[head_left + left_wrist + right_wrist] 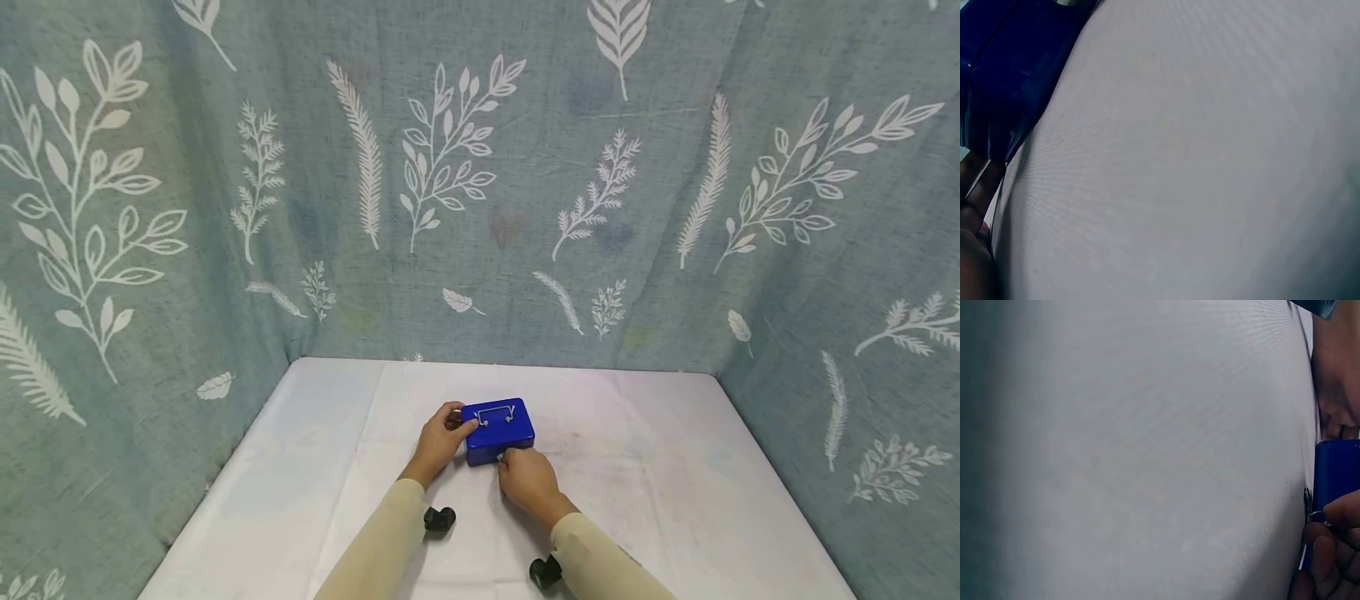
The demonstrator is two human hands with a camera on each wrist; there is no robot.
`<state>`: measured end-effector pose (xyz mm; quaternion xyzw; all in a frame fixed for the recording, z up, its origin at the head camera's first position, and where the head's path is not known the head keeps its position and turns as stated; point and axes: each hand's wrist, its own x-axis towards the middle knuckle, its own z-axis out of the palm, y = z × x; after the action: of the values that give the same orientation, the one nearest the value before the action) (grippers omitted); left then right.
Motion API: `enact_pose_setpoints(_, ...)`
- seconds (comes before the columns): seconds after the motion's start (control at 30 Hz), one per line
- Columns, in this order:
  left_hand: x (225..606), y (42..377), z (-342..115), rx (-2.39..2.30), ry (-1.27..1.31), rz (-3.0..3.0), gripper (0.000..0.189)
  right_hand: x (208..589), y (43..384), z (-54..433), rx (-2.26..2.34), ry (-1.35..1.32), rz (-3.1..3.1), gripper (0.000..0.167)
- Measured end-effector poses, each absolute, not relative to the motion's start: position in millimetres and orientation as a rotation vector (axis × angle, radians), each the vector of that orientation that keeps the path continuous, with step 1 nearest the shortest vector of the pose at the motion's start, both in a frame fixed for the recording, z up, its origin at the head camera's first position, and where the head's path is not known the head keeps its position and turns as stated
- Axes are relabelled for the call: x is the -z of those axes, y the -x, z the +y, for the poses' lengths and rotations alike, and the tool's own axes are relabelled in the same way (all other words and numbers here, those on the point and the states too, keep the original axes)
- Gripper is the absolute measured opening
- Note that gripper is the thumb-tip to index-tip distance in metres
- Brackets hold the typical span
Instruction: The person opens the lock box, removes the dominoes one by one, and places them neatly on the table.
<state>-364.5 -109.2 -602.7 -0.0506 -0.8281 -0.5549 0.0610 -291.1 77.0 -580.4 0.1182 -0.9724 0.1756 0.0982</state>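
A small blue cash box with a folding wire handle on its lid sits shut on the white tabletop. My left hand holds its left end, with the thumb on the lid edge and the fingers along the side. At the front face, my right hand pinches a small key, largely hidden by the fingers. The right wrist view shows a metal ring at those fingertips, with a dark key-like piece hanging beside it. The blue box also fills the left wrist view's upper left corner.
A white cloth covers the table. Grey-green curtains with white leaf prints stand behind it and on both sides. Black wrist-worn devices sit at both sleeves.
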Motion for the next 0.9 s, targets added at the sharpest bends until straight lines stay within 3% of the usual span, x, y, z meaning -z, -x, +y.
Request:
enact_pose_setpoints(0.57, 599.8, 362.3, -105.6, 1.665, 0.12, -2.523, 0.055, 579.9, 293.7, 77.8, -1.053, -0.069, -2.888, 0.041)
enact_pose_setpoints(0.9, 602.0, 363.1, -105.0, 1.678, 0.131, -2.515, 0.05, 583.9, 297.0, 78.7, -1.114, -0.056, -2.831, 0.039)
